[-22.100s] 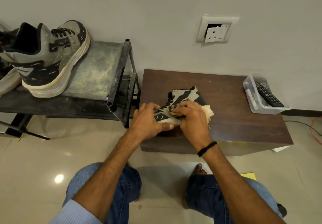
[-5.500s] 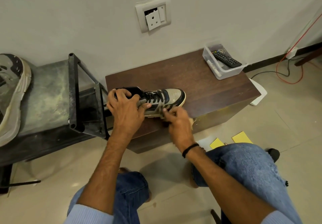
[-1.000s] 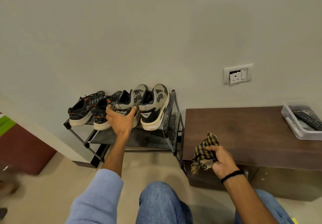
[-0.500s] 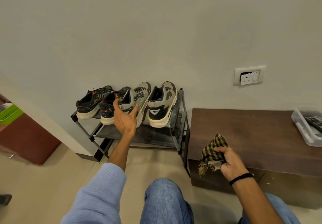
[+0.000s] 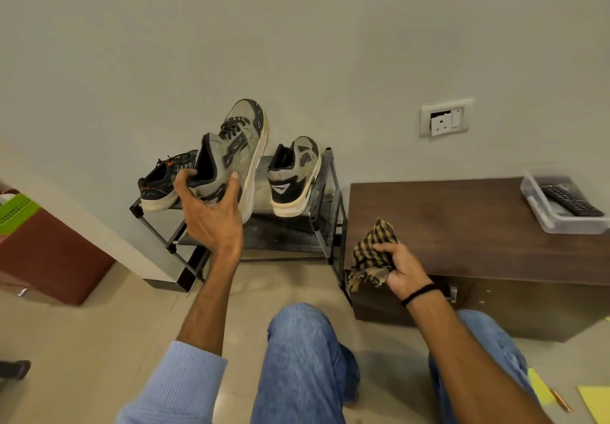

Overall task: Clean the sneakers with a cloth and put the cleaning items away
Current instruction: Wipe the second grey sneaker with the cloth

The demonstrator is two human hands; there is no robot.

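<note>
My left hand (image 5: 211,215) grips a grey-and-black sneaker (image 5: 236,151) by its heel and holds it in the air above the black shoe rack (image 5: 325,192), toe pointing up and away. Its matching sneaker (image 5: 293,179) stands on the rack's top shelf at the right, heel toward me. My right hand (image 5: 401,266) holds a bunched black-and-tan checked cloth (image 5: 371,252) at the front left corner of the dark wooden table (image 5: 462,222).
A black sneaker with orange accents (image 5: 161,181) sits at the rack's left end. A clear plastic box (image 5: 561,209) with a remote stands at the table's far right. A brown stool with a green basket (image 5: 15,212) is at the left. Yellow papers (image 5: 594,400) lie on the floor.
My left hand has closed round the grey sneaker's heel and lifted it off the rack. The right hand still holds the cloth at the table's corner.
</note>
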